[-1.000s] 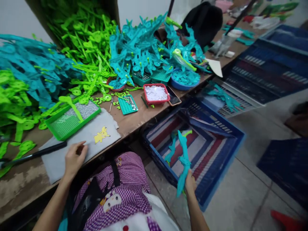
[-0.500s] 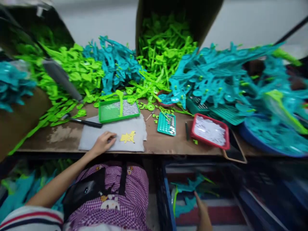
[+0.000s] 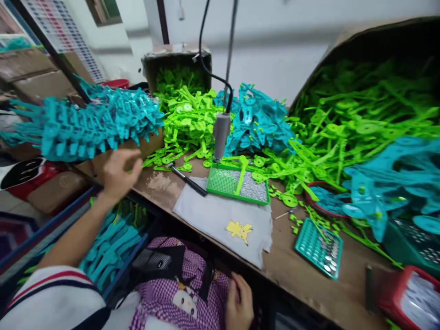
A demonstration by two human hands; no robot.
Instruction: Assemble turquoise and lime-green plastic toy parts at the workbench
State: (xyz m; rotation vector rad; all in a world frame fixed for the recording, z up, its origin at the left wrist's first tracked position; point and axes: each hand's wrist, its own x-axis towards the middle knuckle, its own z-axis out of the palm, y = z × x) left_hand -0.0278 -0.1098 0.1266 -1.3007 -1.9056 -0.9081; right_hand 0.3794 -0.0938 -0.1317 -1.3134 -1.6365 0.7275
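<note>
My left hand (image 3: 121, 173) is raised at the left, slightly blurred, with nothing in its loosely bent fingers. Just behind it lies a row of blue plastic parts (image 3: 79, 123) stacked along a cardboard box. My right hand (image 3: 239, 302) rests low by the purple checked apron (image 3: 206, 293), fingers loosely curved and no object visible in them. On the bench, a grey cloth (image 3: 220, 224) bears a yellow cartoon-shaped piece (image 3: 239, 230). A hammer (image 3: 188, 179) with a black handle lies partly on the cloth, beside a green tray (image 3: 223, 183) of small metal pieces.
Green plastic parts (image 3: 192, 119) and more blue parts (image 3: 257, 121) are heaped along the back. A grey tool (image 3: 222, 135) hangs above the green tray. To the right are a teal tray (image 3: 318, 250) and a red container (image 3: 409, 298). Below left stands a crate of blue parts (image 3: 113, 247).
The view has swung left. My left hand has left the cloth and moved left toward the stacked blue parts. My right hand has come from over the right-hand crate to beside the apron.
</note>
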